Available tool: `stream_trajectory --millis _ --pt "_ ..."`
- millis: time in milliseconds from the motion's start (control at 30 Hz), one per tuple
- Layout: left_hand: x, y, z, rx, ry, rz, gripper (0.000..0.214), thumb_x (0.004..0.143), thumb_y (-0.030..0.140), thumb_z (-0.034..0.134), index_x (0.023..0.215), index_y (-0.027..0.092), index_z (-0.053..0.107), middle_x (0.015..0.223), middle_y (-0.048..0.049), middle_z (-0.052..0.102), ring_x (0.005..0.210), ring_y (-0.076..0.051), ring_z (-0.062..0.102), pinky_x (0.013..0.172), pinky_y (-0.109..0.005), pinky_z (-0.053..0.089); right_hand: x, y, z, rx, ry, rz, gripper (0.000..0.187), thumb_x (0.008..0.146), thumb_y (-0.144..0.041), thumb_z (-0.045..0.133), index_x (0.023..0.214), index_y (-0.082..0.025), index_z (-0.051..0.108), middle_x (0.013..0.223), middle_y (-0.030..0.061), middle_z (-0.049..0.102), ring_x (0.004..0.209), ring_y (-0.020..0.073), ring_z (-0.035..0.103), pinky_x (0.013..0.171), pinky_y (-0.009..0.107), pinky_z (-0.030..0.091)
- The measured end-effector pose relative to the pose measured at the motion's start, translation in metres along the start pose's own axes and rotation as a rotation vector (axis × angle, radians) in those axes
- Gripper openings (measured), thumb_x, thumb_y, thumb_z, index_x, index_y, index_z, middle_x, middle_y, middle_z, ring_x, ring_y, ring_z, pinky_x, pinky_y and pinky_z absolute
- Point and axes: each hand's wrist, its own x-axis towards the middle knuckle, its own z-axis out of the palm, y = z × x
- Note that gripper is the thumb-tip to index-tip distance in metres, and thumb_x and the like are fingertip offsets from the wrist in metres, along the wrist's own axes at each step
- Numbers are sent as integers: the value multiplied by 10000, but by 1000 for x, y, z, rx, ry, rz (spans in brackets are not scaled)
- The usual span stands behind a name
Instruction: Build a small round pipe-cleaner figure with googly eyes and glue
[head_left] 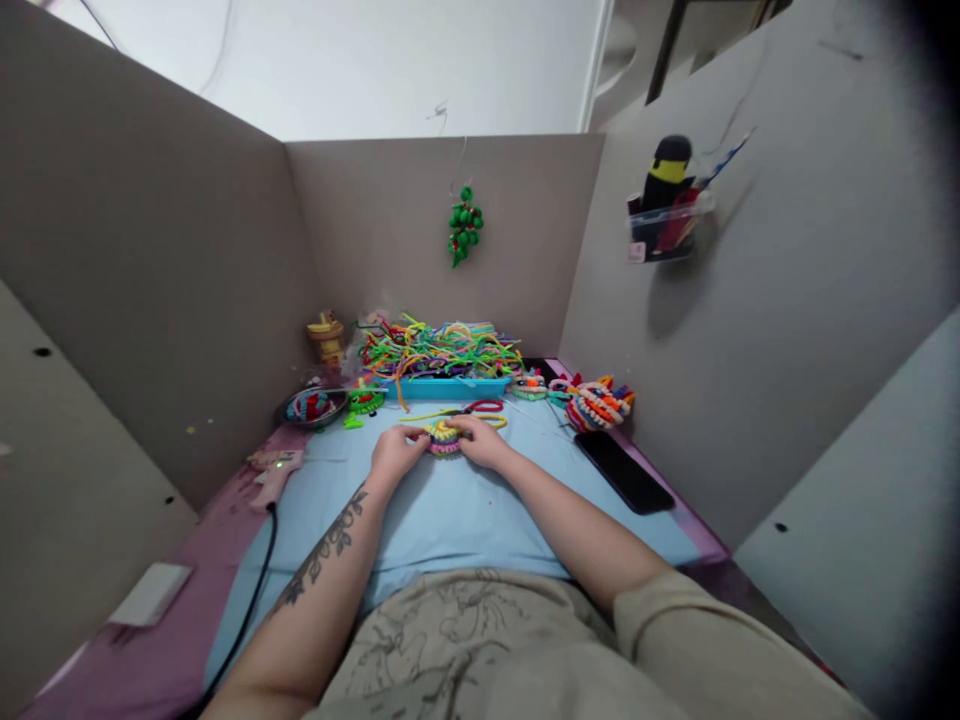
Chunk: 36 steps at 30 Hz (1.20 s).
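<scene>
Grip: left hand (401,452) and right hand (484,443) both pinching the small fuzzy piece (445,440) from either side | Place: just below frame centre, above the desk (465,515) | Progress: banded body apparently formed; what remains, cannot tell | Look: rounded, ridged, yellow top, darker middle, pink lower edge

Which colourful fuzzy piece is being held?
The yellow one with a pink edge, between the left hand and right hand; others, like the green one, lie untouched.

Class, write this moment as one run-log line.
left hand: holds craft piece; right hand: holds craft piece; glue gun: on left; phone: on right
</scene>
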Motion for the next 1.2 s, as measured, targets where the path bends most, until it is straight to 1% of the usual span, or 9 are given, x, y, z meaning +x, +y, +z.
stream_trajectory --millis 100,200,333,400,500,633,700,967,1200 --pt "4 -8 -6 -114 186 -61 327 719 348 534 942 171 696 883 -69 684 716 -180 591 689 -280 435 1 5 1 -2 51 -12 545 617 -11 458 1121 -154 611 1181 101 552 1110 212 500 995 362 363" --pt "5 -13 -20 -366 399 -181 398 701 331 529 1032 144 647 867 -69 660 665 -150 572 625 -257 443 0 7 -1 10 115 15 531 626 -19 459 1114 -166 608 1156 93 546 1100 204 492 996 360 357" --pt "8 -21 -52 -648 540 -373 507 662 358 543 1122 149 582 825 -52 637 607 -124 550 469 -193 370 0 4 -5 24 158 57 463 656 -43 472 1078 -170 614 1108 86 549 1061 197 500 967 354 376" --pt "16 -28 -67 -621 506 -358 465 644 354 558 1058 150 619 777 -41 635 579 -118 535 454 -185 354 0 2 -5 30 169 60 429 672 -56 481 1059 -181 618 1086 75 554 1042 192 505 953 352 384" --pt "38 -40 -80 -373 378 -266 319 636 285 560 887 124 675 689 -48 641 560 -137 542 486 -213 387 0 -1 -5 38 179 44 386 693 -73 492 1041 -182 619 1072 74 561 1035 194 505 947 361 382" --pt "67 -55 -73 233 51 -176 146 657 209 565 730 151 676 727 -91 670 700 -213 613 624 -263 440 0 -5 -4 48 179 42 357 701 -75 506 1027 -163 620 1070 88 566 1043 199 503 948 361 379" --pt "75 -60 -62 403 -27 -172 132 683 207 559 730 148 666 788 -122 675 797 -253 622 689 -286 448 0 -6 -5 53 174 45 340 700 -74 516 1008 -167 626 1056 81 569 1033 195 509 945 354 382" --pt "91 -63 -35 502 -57 -203 206 745 245 497 769 90 630 936 -251 629 913 -376 593 728 -448 457 0 -12 -5 70 142 52 267 718 -84 536 944 -174 645 1028 71 562 985 185 527 927 349 393" --pt "93 -53 -36 462 -155 -156 73 613 224 610 633 155 598 801 -147 663 832 -290 623 701 -334 466 0 -11 -6 61 134 47 263 716 -91 544 947 -162 648 1031 74 554 1007 184 515 940 337 382"
